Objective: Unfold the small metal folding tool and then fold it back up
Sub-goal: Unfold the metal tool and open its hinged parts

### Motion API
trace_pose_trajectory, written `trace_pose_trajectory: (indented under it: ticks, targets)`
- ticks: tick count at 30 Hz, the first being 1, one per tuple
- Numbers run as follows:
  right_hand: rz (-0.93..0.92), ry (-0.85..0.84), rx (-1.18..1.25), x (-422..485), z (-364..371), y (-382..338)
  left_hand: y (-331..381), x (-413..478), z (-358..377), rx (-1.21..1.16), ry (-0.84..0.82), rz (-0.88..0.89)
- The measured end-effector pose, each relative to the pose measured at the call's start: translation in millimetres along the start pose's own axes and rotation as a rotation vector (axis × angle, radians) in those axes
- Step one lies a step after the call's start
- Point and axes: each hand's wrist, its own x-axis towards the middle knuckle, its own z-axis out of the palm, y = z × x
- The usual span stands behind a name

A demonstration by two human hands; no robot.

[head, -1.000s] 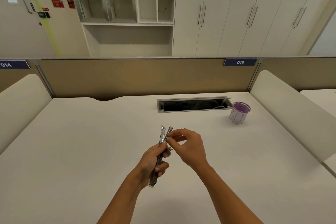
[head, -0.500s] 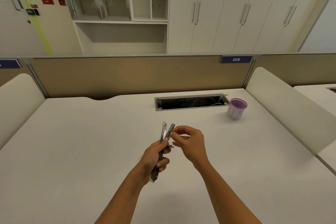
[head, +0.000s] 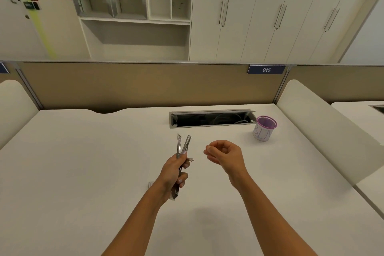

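My left hand (head: 173, 172) grips the small metal folding tool (head: 184, 146) upright above the white desk (head: 83, 172). Two slim metal arms stick up past my fingers in a narrow V, and the tool's lower end pokes out below my palm. A small metal piece juts out to the right at my fingertips. My right hand (head: 225, 155) hovers a short way to the right of the tool, not touching it, fingers loosely curled with thumb and forefinger near each other and nothing in them.
A purple-rimmed white cup (head: 264, 129) stands at the back right, beside an open cable tray slot (head: 212, 119) in the desk. A tan partition (head: 135, 85) closes the far edge, and padded dividers (head: 324, 131) flank both sides.
My right hand has let go of the tool's upper arm and drawn away to the right. My left hand still holds the tool in the same pose.
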Motion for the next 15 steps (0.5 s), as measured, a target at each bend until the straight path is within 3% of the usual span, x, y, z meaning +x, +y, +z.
trace_pose_trajectory:
  ticks: [8, 15]
  targets:
    - [-0.015, -0.007, -0.048, 50, -45, -6, -7, 34, 26, 0.055, 0.078, -0.029]
    - [-0.008, 0.162, -0.051, 124, -113, -11, -6, 63, 53, 0.109, 0.106, -0.062]
